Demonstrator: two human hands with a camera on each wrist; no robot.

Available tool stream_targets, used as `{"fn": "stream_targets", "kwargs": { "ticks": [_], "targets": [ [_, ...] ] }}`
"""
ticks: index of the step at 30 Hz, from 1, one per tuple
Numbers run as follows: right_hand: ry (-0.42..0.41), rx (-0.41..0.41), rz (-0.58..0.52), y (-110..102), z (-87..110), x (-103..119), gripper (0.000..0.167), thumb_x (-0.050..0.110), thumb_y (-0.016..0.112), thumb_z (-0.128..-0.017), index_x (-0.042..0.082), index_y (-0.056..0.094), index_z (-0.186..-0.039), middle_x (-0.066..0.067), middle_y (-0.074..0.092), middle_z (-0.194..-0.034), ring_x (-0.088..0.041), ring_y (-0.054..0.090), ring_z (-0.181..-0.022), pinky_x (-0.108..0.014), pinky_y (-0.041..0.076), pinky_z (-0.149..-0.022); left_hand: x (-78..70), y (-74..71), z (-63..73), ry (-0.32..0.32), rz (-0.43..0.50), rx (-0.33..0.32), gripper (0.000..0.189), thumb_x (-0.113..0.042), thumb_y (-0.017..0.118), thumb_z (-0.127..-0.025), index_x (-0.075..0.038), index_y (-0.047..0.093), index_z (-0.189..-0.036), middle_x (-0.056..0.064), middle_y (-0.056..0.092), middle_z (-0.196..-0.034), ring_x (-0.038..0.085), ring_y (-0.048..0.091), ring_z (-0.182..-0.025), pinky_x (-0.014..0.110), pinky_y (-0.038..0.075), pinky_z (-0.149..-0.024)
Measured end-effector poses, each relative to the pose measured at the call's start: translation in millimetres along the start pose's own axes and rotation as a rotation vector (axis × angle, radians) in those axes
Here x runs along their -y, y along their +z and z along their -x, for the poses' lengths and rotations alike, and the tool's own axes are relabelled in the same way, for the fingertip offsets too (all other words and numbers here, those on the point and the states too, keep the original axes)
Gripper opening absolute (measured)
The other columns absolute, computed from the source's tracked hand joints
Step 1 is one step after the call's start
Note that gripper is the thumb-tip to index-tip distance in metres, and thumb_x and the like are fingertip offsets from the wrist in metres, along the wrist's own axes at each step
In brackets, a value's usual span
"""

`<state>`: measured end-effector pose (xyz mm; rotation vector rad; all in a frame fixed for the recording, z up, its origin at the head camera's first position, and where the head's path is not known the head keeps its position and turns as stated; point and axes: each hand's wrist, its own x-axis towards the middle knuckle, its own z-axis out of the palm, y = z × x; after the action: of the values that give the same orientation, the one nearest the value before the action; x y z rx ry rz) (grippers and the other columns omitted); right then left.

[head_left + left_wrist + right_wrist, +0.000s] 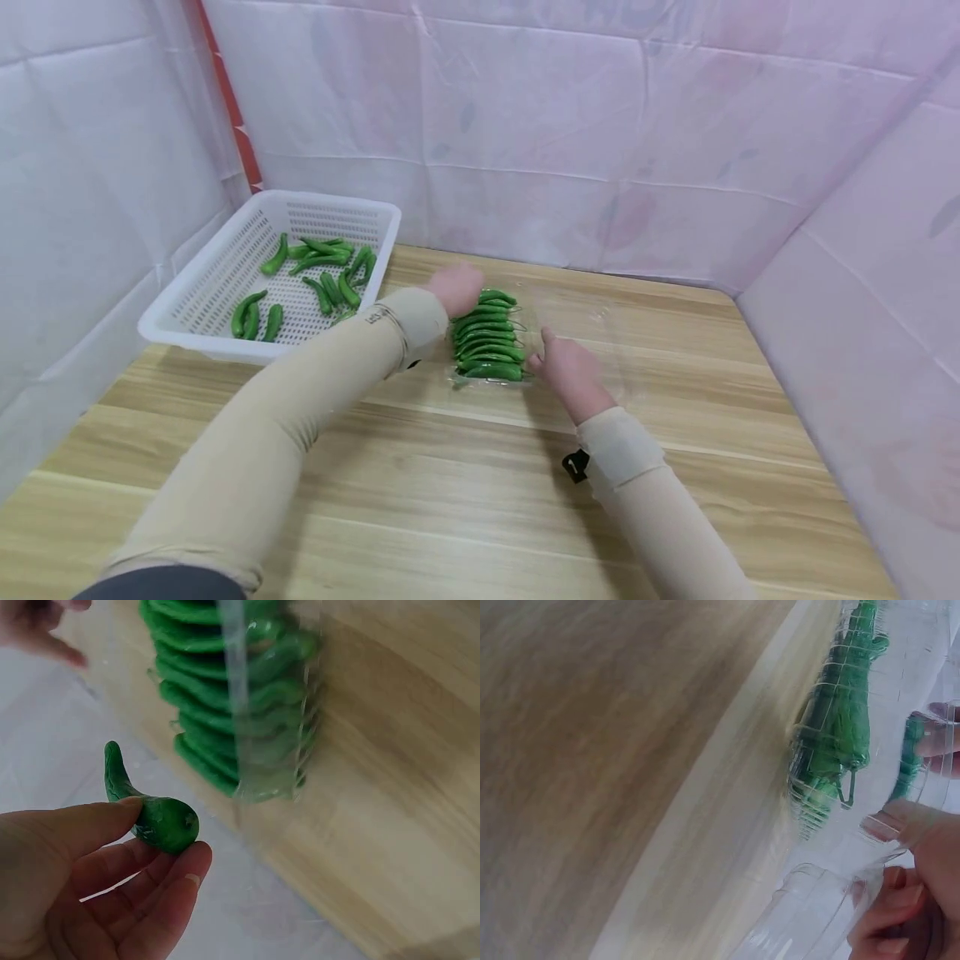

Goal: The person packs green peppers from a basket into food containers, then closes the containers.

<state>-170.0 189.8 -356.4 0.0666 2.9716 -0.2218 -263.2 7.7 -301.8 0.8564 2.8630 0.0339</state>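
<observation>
My left hand (457, 289) pinches a curved green pepper (169, 826) between thumb and fingers, raised over the far end of a clear plastic box (489, 382). Inside that box, green peppers (489, 343) lie side by side in a row, their stems toward the right. Its transparent lid (618, 354) is folded back flat on the right. At the box's right edge is my right hand (567, 372). The right wrist view shows its thumb (889, 819) over the plastic rim and its fingers curled beneath, gripping the box near the lid fold.
A white slotted basket (217, 343) stands at the back left, with several loose green peppers (318, 260) scattered in it. Under everything is a wood-grain table (420, 500). Pale sheeting (525, 125) walls in the back and both sides.
</observation>
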Motion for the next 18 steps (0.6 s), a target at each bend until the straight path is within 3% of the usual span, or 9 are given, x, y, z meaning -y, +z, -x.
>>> {"fn": "stream_targets", "kwargs": {
  "ticks": [3,8,14,18],
  "targets": [
    [0.024,-0.006,0.027,0.8,-1.7,1.9,0.057,0.043,0.049,-0.094,-0.001,0.047,-0.130,-0.025,0.062,-0.095,-0.029,0.057,-0.064,-0.034,0.043,-0.042,0.0,7.6,-6.9,-0.038,-0.008,0.009,0.029,-0.003,0.036,-0.097,-0.005,0.065,-0.099,0.012,0.064,-0.101,0.020,0.059,-0.076,0.035,0.052,-0.062],
    [0.067,0.043,0.039,0.2,-5.1,3.7,0.050,0.041,0.043,-0.096,-0.005,0.056,-0.111,-0.020,0.061,-0.090,-0.027,0.055,-0.063,-0.036,0.044,-0.046,3.0,18.1,-15.8,-0.089,-0.014,0.002,0.029,-0.006,0.036,-0.098,-0.006,0.064,-0.103,0.011,0.065,-0.104,0.022,0.062,-0.081,0.037,0.053,-0.066],
    [0.098,0.148,0.032,-2.1,-8.2,9.1,0.061,0.034,0.048,-0.092,-0.008,0.034,-0.133,-0.024,0.060,-0.095,-0.034,0.059,-0.076,-0.046,0.048,-0.062,5.4,28.3,-22.9,-0.113,-0.050,0.006,0.029,-0.010,0.037,-0.099,-0.008,0.066,-0.101,0.009,0.066,-0.096,0.021,0.063,-0.080,0.040,0.054,-0.065],
    [0.110,0.164,0.043,-1.2,-8.8,11.5,0.072,0.035,0.052,-0.093,-0.009,0.020,-0.141,-0.027,0.060,-0.097,-0.038,0.060,-0.080,-0.048,0.049,-0.066,6.2,31.8,-25.4,-0.106,-0.055,0.007,0.028,-0.009,0.038,-0.098,-0.009,0.067,-0.099,0.008,0.066,-0.093,0.020,0.063,-0.078,0.040,0.054,-0.064]
  ]
}}
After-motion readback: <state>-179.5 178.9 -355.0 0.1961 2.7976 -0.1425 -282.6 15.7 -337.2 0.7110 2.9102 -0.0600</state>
